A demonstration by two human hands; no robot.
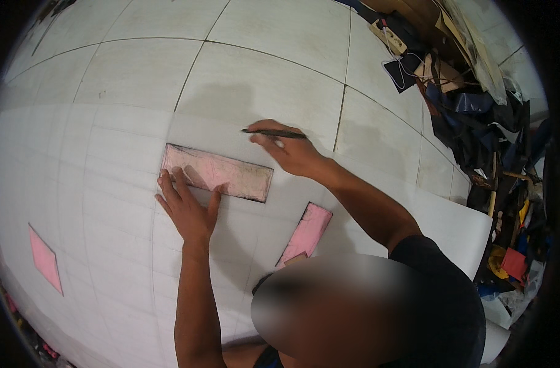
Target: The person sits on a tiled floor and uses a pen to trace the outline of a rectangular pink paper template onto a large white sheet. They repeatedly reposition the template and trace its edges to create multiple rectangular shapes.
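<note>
A worn pink rectangular piece with dark edges [240,176] lies flat on a large white sheet [120,257]. My left hand [191,208] rests on its left part and lower edge, fingers spread. Above and to the right of the piece, my right hand [286,153] grips a slim dark pen [274,132], its tip pointing left and clear of the piece. Closer to me lies a smaller pink strip [309,230], set at a slant and partly hidden at its near end. Far to the left is a pink four-sided piece [44,260] with slanted ends.
Pale floor tiles [274,55] extend beyond the sheet and show faintly through it. The sheet's right end curls up [473,236]. Along the right side sits a heap of dark bags and scraps [476,116], with a power strip [388,38] and cardboard [415,15] at its far end.
</note>
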